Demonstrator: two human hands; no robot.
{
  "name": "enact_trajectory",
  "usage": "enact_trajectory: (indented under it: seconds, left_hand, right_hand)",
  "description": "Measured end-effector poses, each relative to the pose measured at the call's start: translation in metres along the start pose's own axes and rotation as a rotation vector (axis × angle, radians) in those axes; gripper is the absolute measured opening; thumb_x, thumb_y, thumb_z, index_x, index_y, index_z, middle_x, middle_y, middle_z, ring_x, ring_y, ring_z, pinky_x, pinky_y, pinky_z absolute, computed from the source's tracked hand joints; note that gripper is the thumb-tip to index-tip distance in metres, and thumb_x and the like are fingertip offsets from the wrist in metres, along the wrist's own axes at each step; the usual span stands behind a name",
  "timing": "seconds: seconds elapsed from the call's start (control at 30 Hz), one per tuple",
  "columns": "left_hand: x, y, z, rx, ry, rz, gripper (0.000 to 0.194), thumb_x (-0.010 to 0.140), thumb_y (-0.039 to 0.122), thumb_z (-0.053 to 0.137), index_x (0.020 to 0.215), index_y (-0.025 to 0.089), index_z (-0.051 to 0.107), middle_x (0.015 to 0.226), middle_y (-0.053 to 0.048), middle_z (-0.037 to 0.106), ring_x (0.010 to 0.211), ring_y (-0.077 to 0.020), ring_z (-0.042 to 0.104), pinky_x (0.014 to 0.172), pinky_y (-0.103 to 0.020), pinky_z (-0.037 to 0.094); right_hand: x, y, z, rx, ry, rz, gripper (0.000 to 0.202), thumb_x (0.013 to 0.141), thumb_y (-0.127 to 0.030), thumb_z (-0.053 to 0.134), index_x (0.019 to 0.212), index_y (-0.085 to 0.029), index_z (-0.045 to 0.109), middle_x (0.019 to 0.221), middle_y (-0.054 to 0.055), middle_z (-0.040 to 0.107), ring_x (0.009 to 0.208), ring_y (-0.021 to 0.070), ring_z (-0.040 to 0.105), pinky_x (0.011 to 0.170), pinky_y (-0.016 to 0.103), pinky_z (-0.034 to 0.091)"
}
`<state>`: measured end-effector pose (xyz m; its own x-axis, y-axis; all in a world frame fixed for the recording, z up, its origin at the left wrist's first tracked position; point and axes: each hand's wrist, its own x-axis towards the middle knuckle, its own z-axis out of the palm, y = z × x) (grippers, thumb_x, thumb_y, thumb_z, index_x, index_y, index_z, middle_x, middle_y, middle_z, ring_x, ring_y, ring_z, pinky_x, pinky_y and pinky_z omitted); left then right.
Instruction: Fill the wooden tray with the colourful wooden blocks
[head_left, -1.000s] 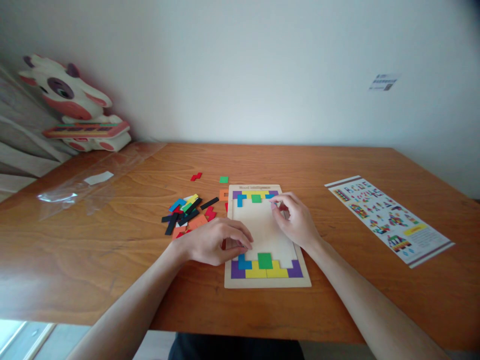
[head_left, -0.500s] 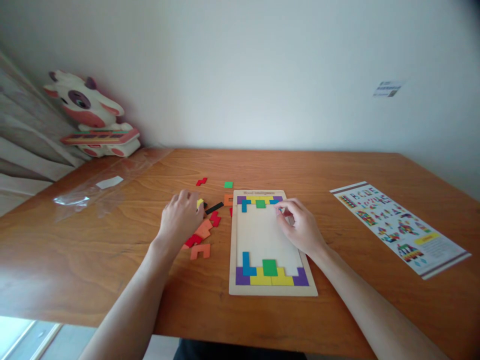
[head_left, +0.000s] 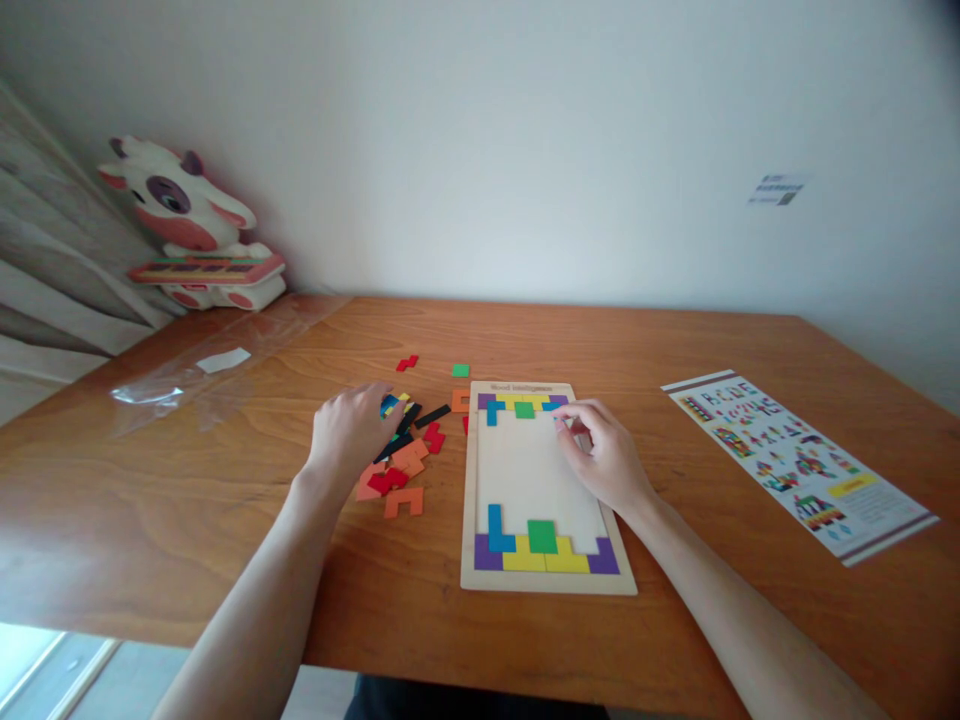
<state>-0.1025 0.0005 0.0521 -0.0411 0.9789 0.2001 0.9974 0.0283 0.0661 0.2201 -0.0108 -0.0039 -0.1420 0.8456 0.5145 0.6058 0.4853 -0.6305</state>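
A pale wooden puzzle board [head_left: 469,480] lies in front of me, with purple, yellow, blue and green pieces along its top and bottom ends. At its upper right, my right hand [head_left: 600,450] is closed in a pinch at a blue puzzle piece [head_left: 551,405], whose lower part the fingers hide. Left of the board, my left hand [head_left: 349,425] hovers at a loose pile of puzzle pieces, thumb and fingers apart. Beside it are black pieces [head_left: 432,416], an orange piece [head_left: 405,502] and a red piece [head_left: 388,481]. Blue and yellow pieces show partly behind its fingers.
A printed pattern sheet [head_left: 799,460] lies to the right on the wooden table [head_left: 225,520]. A green square [head_left: 460,370] and a red piece [head_left: 407,363] sit beyond the pile. Back left are a clear plastic bag [head_left: 172,385] and a cow-shaped toy keyboard [head_left: 202,240].
My left hand has drawn slightly left, with its fingers opening, uncovering more black, blue and yellow pieces. My right hand stays at the board's upper right. The view has shifted a little.
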Motion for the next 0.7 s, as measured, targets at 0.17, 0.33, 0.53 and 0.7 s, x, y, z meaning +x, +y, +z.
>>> enact_trajectory:
  seconds: [0.17, 0.33, 0.53, 0.7]
  left_hand:
    - [-0.005, 0.015, 0.012, -0.398, 0.228, 0.333, 0.044, 0.087, 0.045, 0.064, 0.12, 0.017, 0.065, 0.098, -0.006, 0.075, 0.082, -0.0192, 0.071, 0.076, -0.029, 0.055]
    - [-0.01, 0.031, 0.019, -0.578, 0.256, 0.62, 0.018, 0.091, 0.033, 0.064, 0.095, 0.02, 0.075, 0.088, -0.004, 0.076, 0.075, -0.0137, 0.068, 0.072, -0.024, 0.054]
    - [-0.021, 0.054, 0.02, -0.962, 0.235, 0.464, 0.014, 0.082, 0.035, 0.077, 0.081, 0.02, 0.078, 0.08, -0.005, 0.077, 0.069, -0.0153, 0.069, 0.063, -0.025, 0.055]
    - [-0.035, 0.078, 0.023, -1.379, -0.018, 0.191, 0.026, 0.078, 0.04, 0.08, 0.084, 0.015, 0.074, 0.073, -0.005, 0.074, 0.062, -0.0157, 0.07, 0.058, -0.025, 0.058]
  right_hand:
    - [0.0, -0.001, -0.001, 0.006, 0.016, -0.005, 0.012, 0.093, -0.023, 0.055, 0.101, -0.022, 0.064, 0.097, 0.007, 0.066, 0.078, 0.0181, 0.062, 0.074, 0.035, 0.053]
    - [0.0, -0.001, -0.002, -0.001, 0.015, 0.001, 0.013, 0.093, -0.024, 0.054, 0.102, -0.02, 0.064, 0.096, 0.007, 0.065, 0.078, 0.0173, 0.062, 0.074, 0.034, 0.053]
    - [0.002, -0.007, -0.004, 0.024, 0.013, -0.031, 0.011, 0.094, -0.023, 0.054, 0.1, -0.021, 0.063, 0.097, 0.007, 0.065, 0.077, 0.0164, 0.061, 0.074, 0.033, 0.053]
    - [-0.001, -0.021, -0.003, 0.157, -0.166, -0.136, 0.013, 0.095, -0.025, 0.057, 0.106, -0.022, 0.062, 0.102, 0.006, 0.066, 0.078, 0.0146, 0.062, 0.076, 0.032, 0.054]
